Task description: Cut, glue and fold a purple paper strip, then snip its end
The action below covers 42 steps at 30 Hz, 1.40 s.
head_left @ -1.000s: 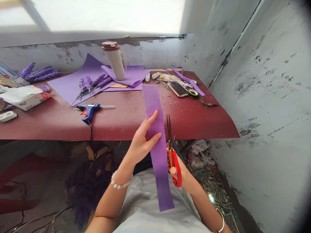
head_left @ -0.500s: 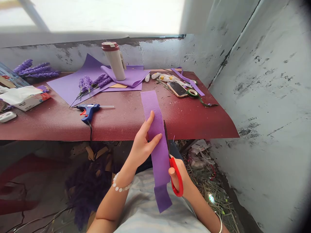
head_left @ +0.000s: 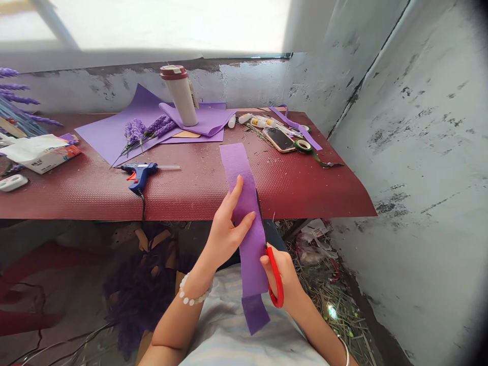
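Note:
My left hand (head_left: pixel 224 231) pinches a long purple felt strip (head_left: pixel 244 203) that stands upright in front of me, thumb behind and fingers on its face. My right hand (head_left: pixel 284 277) is closed round the red handles of a pair of scissors (head_left: pixel 271 264). Their dark blades run up along the strip's right edge. The strip's lower end folds over my lap.
A dark red table (head_left: pixel 190 188) holds a blue glue gun (head_left: pixel 140 173), purple sheets (head_left: pixel 114 133), lavender sprigs (head_left: pixel 143 131), a white tumbler (head_left: pixel 181 96), a phone (head_left: pixel 280 140), a green tape roll (head_left: pixel 304 146) and a tissue box (head_left: pixel 41 152). A grey wall (head_left: pixel 412 152) is close on the right.
The strip has dropped lower and its bottom end has folded. The scissors have gone from open beside the strip to lying along its right edge.

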Available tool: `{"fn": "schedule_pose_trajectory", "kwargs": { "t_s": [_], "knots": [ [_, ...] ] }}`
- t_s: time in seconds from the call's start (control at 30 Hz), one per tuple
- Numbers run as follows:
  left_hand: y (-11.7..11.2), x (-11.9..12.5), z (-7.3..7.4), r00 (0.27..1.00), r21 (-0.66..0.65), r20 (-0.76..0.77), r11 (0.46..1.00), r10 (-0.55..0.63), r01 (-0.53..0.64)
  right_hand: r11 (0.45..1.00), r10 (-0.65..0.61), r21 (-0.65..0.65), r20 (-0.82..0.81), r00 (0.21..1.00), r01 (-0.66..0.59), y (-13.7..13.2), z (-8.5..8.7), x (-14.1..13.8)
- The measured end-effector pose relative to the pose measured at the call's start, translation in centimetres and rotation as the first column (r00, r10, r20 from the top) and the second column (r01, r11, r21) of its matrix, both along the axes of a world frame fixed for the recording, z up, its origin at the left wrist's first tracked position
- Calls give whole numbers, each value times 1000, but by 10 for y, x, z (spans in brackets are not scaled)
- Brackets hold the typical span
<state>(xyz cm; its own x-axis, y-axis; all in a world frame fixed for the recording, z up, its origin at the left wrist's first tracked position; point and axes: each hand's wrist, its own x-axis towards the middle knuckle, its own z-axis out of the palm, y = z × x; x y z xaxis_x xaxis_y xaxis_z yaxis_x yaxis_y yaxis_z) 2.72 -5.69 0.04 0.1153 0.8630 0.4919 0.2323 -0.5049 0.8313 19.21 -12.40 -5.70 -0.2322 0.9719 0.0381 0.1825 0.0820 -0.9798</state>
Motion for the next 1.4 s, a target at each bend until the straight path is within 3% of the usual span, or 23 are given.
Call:
{"fn": "schedule_pose_trajectory", "kwargs": {
  "t_s": [0.47, 0.6, 0.67, 0.8, 1.03, 1.4],
  "knots": [
    [-2, 1, -1, 999, -66, 32, 998, -18, 20, 984, -170, -44, 59, 984, 173, -4, 11, -14],
    [-3, 1, -1, 998, -99, 54, 994, -29, 34, 972, -232, -51, -5, 973, 231, -3, 11, -9],
    [-3, 1, -1, 996, -101, 72, 994, -42, 49, 980, -189, -90, -106, 976, 179, -2, 11, -5],
    [-3, -1, -2, 994, -86, 85, 994, -67, 74, 988, -6, -150, -330, 944, -46, -2, 11, 4],
    [-3, -2, 0, 987, -113, 140, 989, -75, 91, 944, 226, -166, -302, 926, -285, -4, 10, 22],
    [-16, 4, -3, 981, -140, 90, 973, -171, 182, 982, 177, -36, -198, 964, -188, 0, 28, 15]
  ]
}}
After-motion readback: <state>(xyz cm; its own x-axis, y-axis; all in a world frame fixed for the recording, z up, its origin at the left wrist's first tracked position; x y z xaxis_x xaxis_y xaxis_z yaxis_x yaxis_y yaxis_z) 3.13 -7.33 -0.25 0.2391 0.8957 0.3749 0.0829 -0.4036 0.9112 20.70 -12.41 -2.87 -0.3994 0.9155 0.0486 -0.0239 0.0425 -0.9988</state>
